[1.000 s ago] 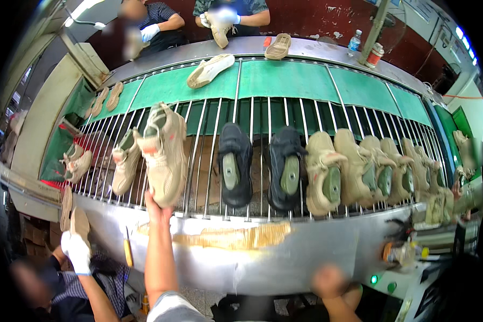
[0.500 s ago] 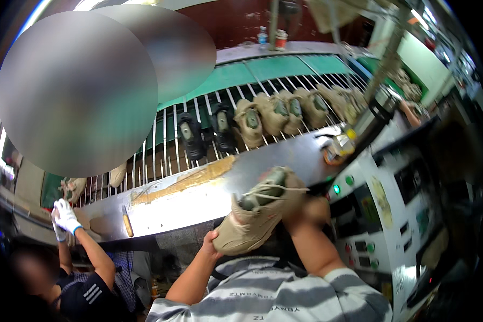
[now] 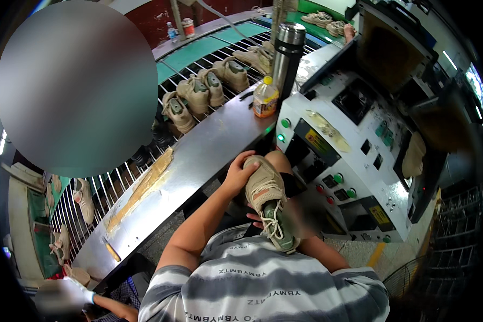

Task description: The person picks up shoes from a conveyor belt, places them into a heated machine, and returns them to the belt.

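A beige lace-up sneaker (image 3: 263, 180) is held in front of my chest, toe pointing away from me and heel close to my shirt. Its pale laces are loosely strung and a green insert shows in the opening. My left hand (image 3: 241, 170) grips the toe end, thumb along the upper. Fingertips of my right hand (image 3: 256, 217) show at the sneaker's left side near the heel, supporting it from beneath; the rest of that hand is hidden by the sneaker and a blurred patch.
A metal ledge (image 3: 198, 155) borders a barred rack with several beige shoes (image 3: 196, 95). On it stand a yellow-capped bottle (image 3: 265, 99), a steel thermos (image 3: 288, 59) and a wooden-handled tool (image 3: 112, 252). At right is a white machine (image 3: 327, 129) with buttons. A co-worker's gloved hand (image 3: 79, 290) is lower left.
The view has swung right toward the machine. The sneaker has been turned so its toe points away from me; my left hand stays at the toe, and the right is now under the heel part.
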Demonstrator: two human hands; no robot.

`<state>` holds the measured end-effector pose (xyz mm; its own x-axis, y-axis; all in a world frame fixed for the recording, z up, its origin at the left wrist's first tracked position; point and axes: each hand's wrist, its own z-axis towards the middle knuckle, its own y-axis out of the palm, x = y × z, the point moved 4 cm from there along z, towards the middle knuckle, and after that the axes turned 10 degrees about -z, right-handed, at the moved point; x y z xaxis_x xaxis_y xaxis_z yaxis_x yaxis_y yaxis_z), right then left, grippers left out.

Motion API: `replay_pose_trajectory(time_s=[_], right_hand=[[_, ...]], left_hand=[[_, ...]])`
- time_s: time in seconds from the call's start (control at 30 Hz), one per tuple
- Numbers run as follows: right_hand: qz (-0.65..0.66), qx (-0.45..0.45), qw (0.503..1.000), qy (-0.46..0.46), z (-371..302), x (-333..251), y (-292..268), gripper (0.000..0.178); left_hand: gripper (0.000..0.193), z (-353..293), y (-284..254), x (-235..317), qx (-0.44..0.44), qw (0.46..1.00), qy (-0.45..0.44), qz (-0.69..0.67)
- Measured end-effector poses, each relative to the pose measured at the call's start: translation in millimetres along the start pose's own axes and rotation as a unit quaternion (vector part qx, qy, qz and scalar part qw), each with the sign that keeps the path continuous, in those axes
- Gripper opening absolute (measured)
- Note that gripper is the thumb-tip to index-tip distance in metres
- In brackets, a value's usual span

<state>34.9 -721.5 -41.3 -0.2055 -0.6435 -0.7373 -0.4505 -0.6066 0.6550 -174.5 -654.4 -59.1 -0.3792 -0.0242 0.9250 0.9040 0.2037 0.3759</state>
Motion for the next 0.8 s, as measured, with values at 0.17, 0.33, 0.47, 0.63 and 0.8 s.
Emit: replay_pose_trajectory(time_s=[0.17,0.33,0.47,0.63,0.8], right_hand=[[0.304,-0.048,0.951,-0.015,8,-15,-8,0.073],[0.257,-0.008,0.96,-0.114,1,-22,-37,0.072],[0.194,0.046,0.973,-0.119,6,-30,-45,0.074],[0.156,0.043,0.965,-0.205,11,-47,-23,0.076],[0.193,-0.008,0.965,-0.177,16,-21,-55,0.076]], left_hand=[[0.05,-13,53,41,-0.149,0.948,0.243,0.14],[0.063,-90,116,110,-0.294,0.857,0.325,0.271],[0.031,-87,116,98,-0.161,0.852,0.369,0.336],[0.008,-85,97,88,-0.103,0.906,0.26,0.317],[0.021,-90,100,86,-0.144,0.951,0.148,0.229]])
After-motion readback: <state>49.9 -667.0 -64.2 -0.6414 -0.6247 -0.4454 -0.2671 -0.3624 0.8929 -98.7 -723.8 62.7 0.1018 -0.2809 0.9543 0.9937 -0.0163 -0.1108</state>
